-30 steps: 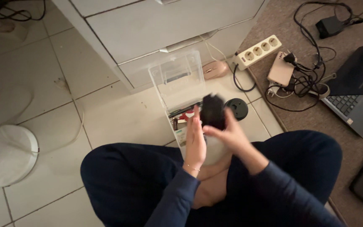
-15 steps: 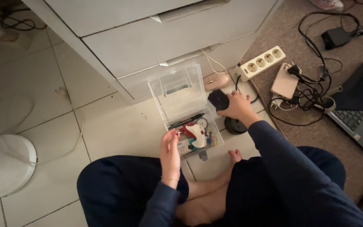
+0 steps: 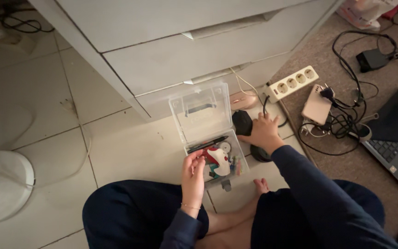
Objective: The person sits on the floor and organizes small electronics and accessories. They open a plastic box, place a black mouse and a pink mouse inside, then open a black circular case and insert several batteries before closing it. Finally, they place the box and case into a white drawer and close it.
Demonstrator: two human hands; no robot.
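I sit cross-legged on a tiled floor. A clear plastic box point(image 3: 229, 174) stands open before me, its lid point(image 3: 201, 112) leaning back against a white drawer unit. Inside lie a black pen point(image 3: 207, 145), a red and white tool point(image 3: 219, 161) and several small coloured bits. My left hand point(image 3: 193, 173) rests at the box's left edge, fingers at its contents. My right hand point(image 3: 264, 132) reaches right of the box and holds a black object point(image 3: 242, 122) down near the floor. A round black disc point(image 3: 259, 154) lies just under that hand.
A pink mouse point(image 3: 242, 99) lies by the drawer unit point(image 3: 199, 50). On the brown carpet at right are a white power strip point(image 3: 293, 83), a pink power bank point(image 3: 317, 104), tangled black cables point(image 3: 346, 115) and an open laptop point(image 3: 395, 138). A white fan base point(image 3: 1, 186) stands at left.
My right hand carried the black object from in front of my chest out to the right and lowered it beside the box. My left hand dropped to the box's edge.
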